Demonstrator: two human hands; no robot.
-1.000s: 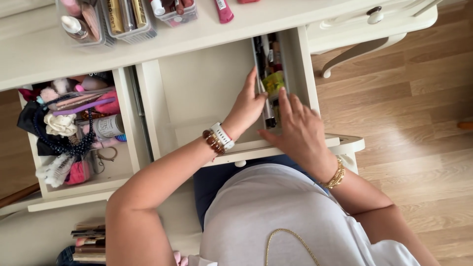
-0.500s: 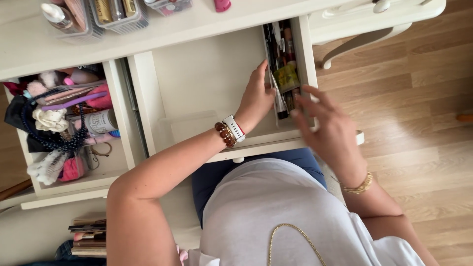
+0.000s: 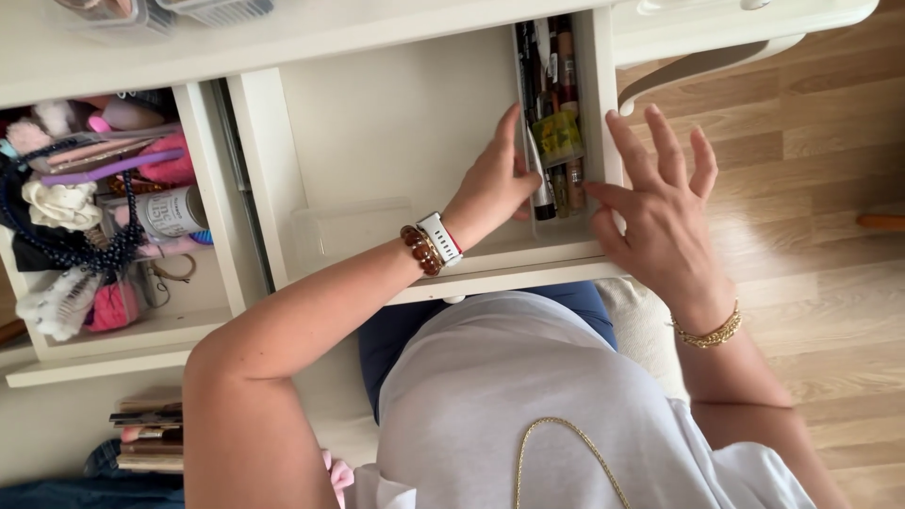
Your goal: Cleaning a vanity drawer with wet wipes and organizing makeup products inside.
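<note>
My left hand (image 3: pixel 495 184) lies inside the open white middle drawer (image 3: pixel 396 132), its fingers pressed against the left wall of a narrow clear organizer tray (image 3: pixel 553 113). The tray stands along the drawer's right side and holds several makeup tubes and pencils, one with a yellow-green label. My right hand (image 3: pixel 660 203) rests with spread fingers over the drawer's right wall, thumb touching the tray's near end. Neither hand grips anything that I can see.
A second open drawer (image 3: pixel 203 207) on the left is crammed with hair ties, brushes, a white bottle and pink items. Clear bins stand on the desktop (image 3: pixel 311 33) at the top edge. A stack of flat palettes (image 3: pixel 151 438) lies low left. Wooden floor lies to the right.
My right hand moved from on top of the tray out to the drawer's right wall and spread its fingers. The view shifted, showing more of the tray.
</note>
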